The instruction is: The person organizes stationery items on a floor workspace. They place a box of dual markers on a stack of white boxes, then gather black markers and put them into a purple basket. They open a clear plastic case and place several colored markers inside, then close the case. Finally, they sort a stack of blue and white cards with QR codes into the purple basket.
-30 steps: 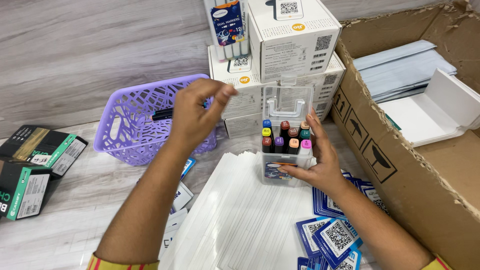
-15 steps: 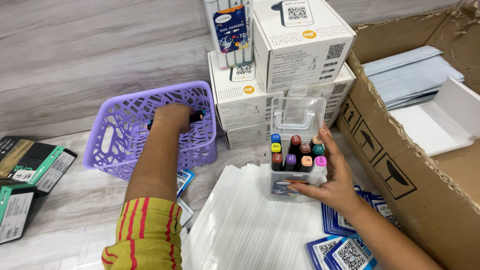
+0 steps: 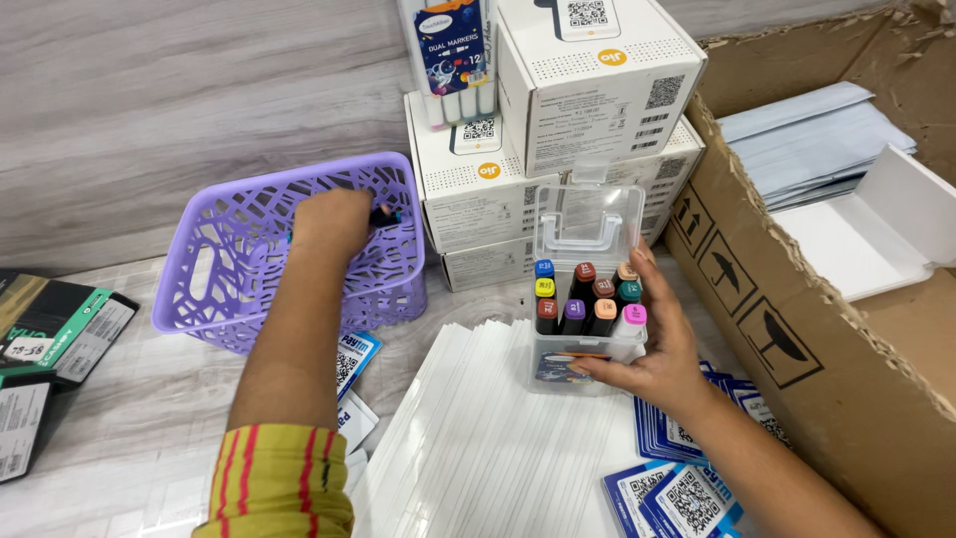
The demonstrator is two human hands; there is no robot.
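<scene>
Along the right edge of the table a large cardboard carton (image 3: 797, 329) lies open with grey-blue envelopes and a white tray inside, its flap pointing toward the person. Toward the back edge, white boxes (image 3: 558, 130) are stacked against the grey wood-grain wall, with a pack of white markers leaning on them. At the left, a purple lattice basket (image 3: 239, 269) stands on the pale wood-look table (image 3: 149, 399); the left hand (image 3: 331, 221) reaches down into it, fingers closed around a dark marker (image 3: 382, 214) whose teal end pokes out, so it rests inside the basket rather than beside it. Overlapping white strips (image 3: 478, 438) spread toward the front edge, and on them stands a clear marker case (image 3: 588, 299), lid tipped back, coloured caps upright in rows with a gap in them. The right hand (image 3: 647, 349) cups the case from the side, fingers wrapped on its wall, steadying it. Blue printed cards (image 3: 677, 488) fan out near the front right; dark green-edged boxes (image 3: 50, 339) sit at the left edge.
</scene>
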